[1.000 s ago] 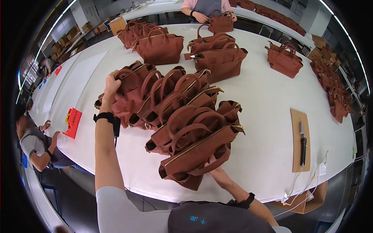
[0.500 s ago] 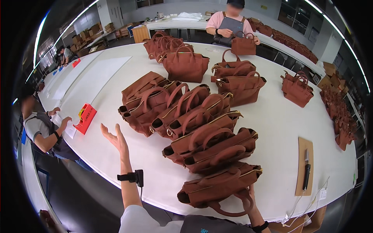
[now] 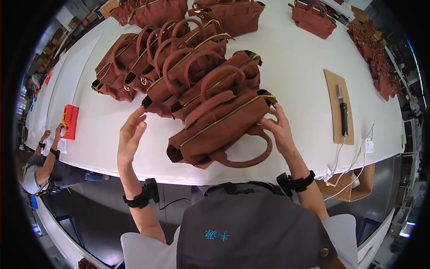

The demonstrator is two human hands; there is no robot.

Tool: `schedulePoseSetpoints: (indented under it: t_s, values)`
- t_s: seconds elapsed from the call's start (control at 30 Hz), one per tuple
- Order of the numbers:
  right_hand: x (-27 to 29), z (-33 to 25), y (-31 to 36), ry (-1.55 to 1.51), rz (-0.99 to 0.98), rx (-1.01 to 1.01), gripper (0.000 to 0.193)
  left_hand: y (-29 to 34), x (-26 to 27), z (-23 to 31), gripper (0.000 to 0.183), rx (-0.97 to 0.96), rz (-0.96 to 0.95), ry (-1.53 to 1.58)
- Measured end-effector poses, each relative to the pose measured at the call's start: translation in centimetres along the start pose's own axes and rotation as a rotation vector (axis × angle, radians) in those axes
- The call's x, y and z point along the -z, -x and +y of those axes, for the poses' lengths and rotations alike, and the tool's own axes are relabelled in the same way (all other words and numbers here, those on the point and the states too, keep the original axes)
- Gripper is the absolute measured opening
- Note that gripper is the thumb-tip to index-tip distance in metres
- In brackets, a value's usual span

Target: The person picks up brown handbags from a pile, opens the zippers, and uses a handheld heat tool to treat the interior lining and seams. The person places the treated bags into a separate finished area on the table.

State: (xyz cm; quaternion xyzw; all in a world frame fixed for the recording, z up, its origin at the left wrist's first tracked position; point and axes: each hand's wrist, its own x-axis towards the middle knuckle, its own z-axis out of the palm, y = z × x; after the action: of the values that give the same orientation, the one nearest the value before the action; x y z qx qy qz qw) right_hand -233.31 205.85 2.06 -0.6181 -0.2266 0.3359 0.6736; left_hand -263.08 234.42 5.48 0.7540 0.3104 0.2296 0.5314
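Note:
The nearest brown handbag (image 3: pixel 224 127) lies across the table edge in front of me, its gold zipper upward and one handle flopped toward me. My right hand (image 3: pixel 278 129) is at its right end by the zipper pull, fingers apart and seeming to touch the leather. My left hand (image 3: pixel 131 136) is held above the table left of the bags, thumb and fingers apart, with nothing in it. Its fingertips come close to the left end of a bag farther back. Several more brown handbags (image 3: pixel 204 71) stand packed closely behind the nearest one, handles up.
A cardboard sheet (image 3: pixel 336 130) with a black-handled, corded tool (image 3: pixel 344 112) lies to the right, beside a white power strip (image 3: pixel 369 145). More brown bags (image 3: pixel 313 20) stand farther back. At left, a co-worker (image 3: pixel 42 163) reaches toward a red holder (image 3: pixel 70 122).
My view has tipped down toward the table edge. My left hand has come closer to the bags. The nearest bag now sits against the row, with my right hand at its end.

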Motion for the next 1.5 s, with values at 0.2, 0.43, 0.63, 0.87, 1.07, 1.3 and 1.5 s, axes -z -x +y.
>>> schedulePoseSetpoints:
  t_s: [0.2, 0.43, 0.63, 0.87, 1.07, 1.3, 1.5]
  values:
    - [-1.7, -3.1, -2.9, 0.152, -0.135, -0.121, 0.054, 3.4, -8.3, 4.0, 0.078, -0.154, -0.110, -0.239]
    - [0.1, -4.5, 0.1, -0.234, -0.263, -0.259, 0.070, 4.3, -14.0, 7.1, 0.028, -0.085, -0.019, -0.644]
    - [3.0, -4.8, 2.6, -0.370, -0.200, -0.205, 0.074, 5.0, -19.4, 7.2, 0.032, -0.182, 0.112, -0.451]
    - [2.1, -4.9, 6.6, -0.592, -0.296, -0.404, 0.071, -3.0, -15.3, 5.6, 0.082, -0.274, 0.214, -0.167]
    - [1.1, -7.5, 5.6, -0.537, -0.174, -0.247, 0.045, 3.4, -22.4, 9.0, 0.068, -0.461, -0.090, -0.404]
    - [-1.1, -8.1, 4.1, -0.507, -0.192, -0.196, 0.029, 5.0, -20.9, 11.4, 0.064, -0.442, -0.288, -0.160]
    - [-5.3, -8.5, 1.4, -0.590, -0.166, -0.257, 0.024, -0.4, -13.0, 7.1, 0.039, -0.329, 0.117, 0.154]
